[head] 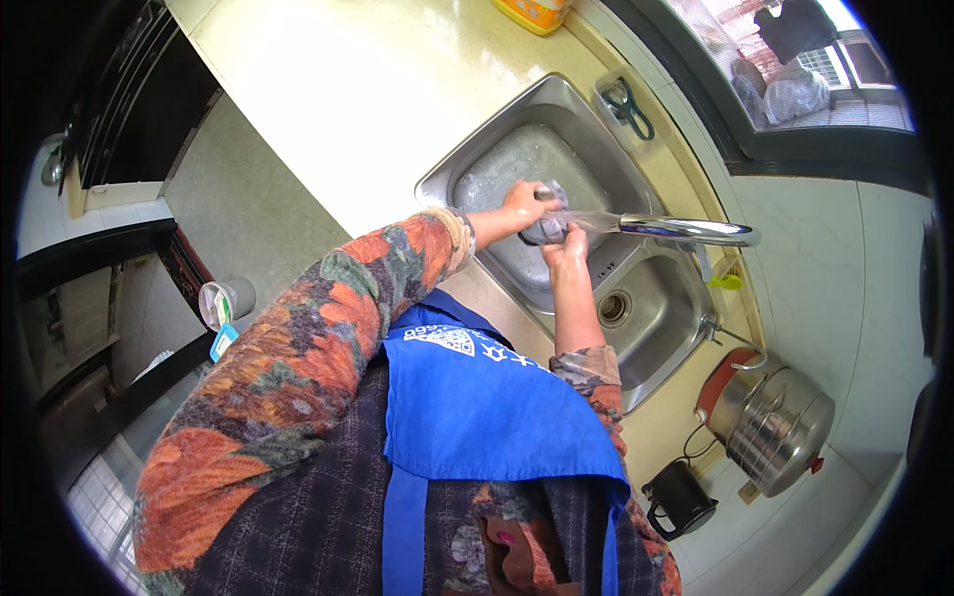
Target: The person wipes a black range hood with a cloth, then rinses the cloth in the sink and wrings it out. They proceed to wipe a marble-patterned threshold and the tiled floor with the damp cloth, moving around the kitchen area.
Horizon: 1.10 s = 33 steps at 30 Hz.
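Water runs from the chrome faucet (686,227) onto a grey, wet item (550,227) that looks like a cloth; its exact kind is hard to tell. My left hand (528,203) grips its upper part, fingers closed around it. Below and to the right, my right hand (568,247) holds the same item from underneath. Both hands are over the larger basin of the stainless steel double sink (507,160), whose bottom is wet. The smaller basin (656,298), with a round drain strainer (615,308), lies to the right of my right forearm.
A clear plastic holder with dark-handled scissors (632,112) sits behind the sink. At the right stand a steel pot-like appliance (779,425) and a black electric kettle (682,499). An orange and yellow container (533,13) rests at the counter's far edge. A bin (227,299) stands at left.
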Tool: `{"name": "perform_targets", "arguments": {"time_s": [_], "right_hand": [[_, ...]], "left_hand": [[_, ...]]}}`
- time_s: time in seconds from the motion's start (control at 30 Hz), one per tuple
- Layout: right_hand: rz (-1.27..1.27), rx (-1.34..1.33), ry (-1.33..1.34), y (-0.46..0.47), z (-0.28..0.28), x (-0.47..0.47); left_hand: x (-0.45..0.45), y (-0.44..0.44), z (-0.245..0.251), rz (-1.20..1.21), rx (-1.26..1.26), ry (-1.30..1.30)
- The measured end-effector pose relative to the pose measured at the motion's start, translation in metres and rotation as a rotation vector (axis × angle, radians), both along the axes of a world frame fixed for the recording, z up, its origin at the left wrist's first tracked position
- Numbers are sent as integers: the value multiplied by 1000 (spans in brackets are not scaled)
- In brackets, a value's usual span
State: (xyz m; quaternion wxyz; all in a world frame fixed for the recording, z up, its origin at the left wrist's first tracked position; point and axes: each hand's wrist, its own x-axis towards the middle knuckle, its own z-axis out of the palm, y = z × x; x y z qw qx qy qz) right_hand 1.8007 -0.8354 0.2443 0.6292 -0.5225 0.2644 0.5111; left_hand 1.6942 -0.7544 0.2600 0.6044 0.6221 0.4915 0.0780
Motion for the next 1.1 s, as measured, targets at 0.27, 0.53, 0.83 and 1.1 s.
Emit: {"name": "perform_targets", "arguments": {"time_s": [0.27,0.53,0.83,1.1], "right_hand": [[78,353,301,-14,10,-11],[223,222,233,-40,23,-21],[183,245,267,17,-8,-58],[258,221,82,3,-8,-15]], "left_hand": [[9,-25,28,-100,452,-79],[-4,-82,83,-301,866,-53],[-10,-16,23,-345,754,67],[-15,35,24,-167,446,273]]}}
